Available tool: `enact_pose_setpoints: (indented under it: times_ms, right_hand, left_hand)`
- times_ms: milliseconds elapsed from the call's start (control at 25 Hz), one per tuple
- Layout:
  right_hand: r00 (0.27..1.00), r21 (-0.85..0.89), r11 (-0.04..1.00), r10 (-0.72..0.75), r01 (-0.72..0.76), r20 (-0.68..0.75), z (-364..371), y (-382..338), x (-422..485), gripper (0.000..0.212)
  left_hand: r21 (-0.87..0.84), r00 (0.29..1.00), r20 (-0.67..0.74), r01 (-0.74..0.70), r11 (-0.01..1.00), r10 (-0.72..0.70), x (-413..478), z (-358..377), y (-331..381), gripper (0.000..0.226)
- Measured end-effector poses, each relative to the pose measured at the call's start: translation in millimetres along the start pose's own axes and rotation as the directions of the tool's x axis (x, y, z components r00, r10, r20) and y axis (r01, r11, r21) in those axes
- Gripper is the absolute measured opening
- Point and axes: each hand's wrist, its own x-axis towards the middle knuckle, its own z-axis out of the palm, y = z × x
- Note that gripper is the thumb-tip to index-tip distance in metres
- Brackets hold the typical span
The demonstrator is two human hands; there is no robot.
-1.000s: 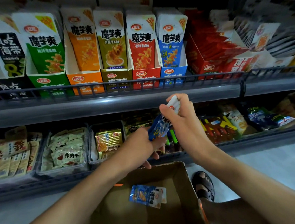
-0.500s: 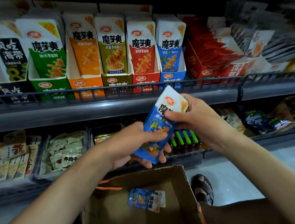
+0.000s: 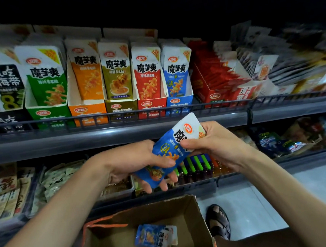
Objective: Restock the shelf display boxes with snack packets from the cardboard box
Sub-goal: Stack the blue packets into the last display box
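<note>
Both hands hold a blue snack packet (image 3: 172,148) in front of the shelf edge (image 3: 100,132). Its long axis is tilted, white top pointing up and right. The left hand (image 3: 140,162) grips its lower end; the right hand (image 3: 213,140) pinches its upper part. Below, another packet (image 3: 156,237) lies flat in the cardboard box (image 3: 194,215).

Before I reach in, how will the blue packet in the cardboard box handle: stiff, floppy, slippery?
Probably floppy: the blue packet lies flat against the cardboard box floor, and the held packets curve between left hand and right hand. Likely light, being thin. Its glossy film may slip; pinch an edge.
</note>
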Motion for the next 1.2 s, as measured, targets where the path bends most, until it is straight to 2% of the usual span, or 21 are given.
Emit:
enact_pose_setpoints:
  times_ms: [80, 160, 240, 280, 320, 360, 400, 440, 480, 600, 680, 760, 840, 920, 1040, 1200]
  right_hand:
    - [0.994, 0.024, 0.997, -0.073, 0.075, -0.086, -5, -8, 1, 0.026]
    - [0.959, 0.048, 0.984, -0.155, 0.171, -0.238, -16, -23, 4, 0.025]
    - [0.890, 0.058, 0.963, -0.220, 0.264, -0.398, -34, -43, 9, 0.021]
    - [0.850, 0.073, 0.949, -0.240, 0.308, -0.469, -43, -53, 12, 0.018]
    - [0.808, 0.084, 0.933, -0.254, 0.349, -0.532, -51, -62, 15, 0.016]
    - [0.766, 0.081, 0.921, -0.266, 0.382, -0.585, -56, -71, 19, 0.016]
    - [0.728, 0.058, 0.914, -0.281, 0.402, -0.626, -59, -77, 23, 0.017]
    - [0.698, 0.022, 0.912, -0.298, 0.410, -0.651, -60, -81, 29, 0.016]
    - [0.677, -0.024, 0.914, -0.318, 0.405, -0.663, -61, -83, 35, 0.012]
    - [0.663, -0.264, 0.906, -0.423, 0.331, -0.618, -64, -82, 51, 0.007]
    - [0.678, -0.501, 0.836, -0.503, 0.225, -0.535, -68, -85, 57, 0.012]
    - [0.732, -0.698, 0.703, -0.546, 0.135, -0.407, -68, -96, 60, 0.016]
    - [0.798, -0.854, 0.517, -0.540, 0.061, -0.270, -62, -113, 67, 0.019]
    - [0.855, -0.931, 0.363, -0.491, 0.028, -0.166, -59, -130, 83, 0.025]
    - [0.914, -0.980, 0.195, -0.404, 0.042, -0.042, -51, -141, 110, 0.040]
    - [0.925, -0.999, 0.039, -0.381, 0.016, 0.000, -42, -129, 127, 0.053]
  left_hand:
    - [-0.036, 0.992, -0.106, -0.076, 0.996, 0.072, 6, 0, 9, 0.028]
    - [-0.105, 0.924, -0.335, -0.234, 0.967, 0.187, 16, 1, 21, 0.024]
    - [-0.095, 0.771, -0.582, -0.382, 0.919, 0.260, 27, -2, 33, 0.018]
    - [0.010, 0.660, -0.689, -0.404, 0.915, 0.299, 33, -4, 38, 0.015]
    - [0.201, 0.527, -0.766, -0.349, 0.915, 0.369, 39, -7, 40, 0.014]
    - [0.416, 0.401, -0.789, -0.209, 0.885, 0.465, 45, -9, 40, 0.016]
    - [0.584, 0.304, -0.764, -0.045, 0.810, 0.568, 51, -10, 40, 0.020]
    - [0.690, 0.236, -0.715, 0.091, 0.718, 0.658, 56, -9, 41, 0.024]
    - [0.747, 0.203, -0.665, 0.183, 0.639, 0.719, 62, -9, 41, 0.028]
    - [0.807, 0.225, -0.562, 0.362, 0.467, 0.796, 79, -15, 40, 0.030]
    - [0.816, 0.242, -0.534, 0.397, 0.420, 0.810, 85, -20, 37, 0.023]
    - [0.815, 0.246, -0.545, 0.378, 0.438, 0.801, 87, -22, 35, 0.018]
    - [0.819, 0.249, -0.546, 0.362, 0.446, 0.800, 89, -21, 35, 0.014]
    - [0.821, 0.250, -0.550, 0.334, 0.463, 0.797, 90, -22, 35, 0.019]
    - [0.825, 0.250, -0.552, 0.298, 0.479, 0.795, 88, -22, 34, 0.019]
    - [0.833, 0.264, -0.538, 0.315, 0.456, 0.801, 91, -24, 33, 0.024]
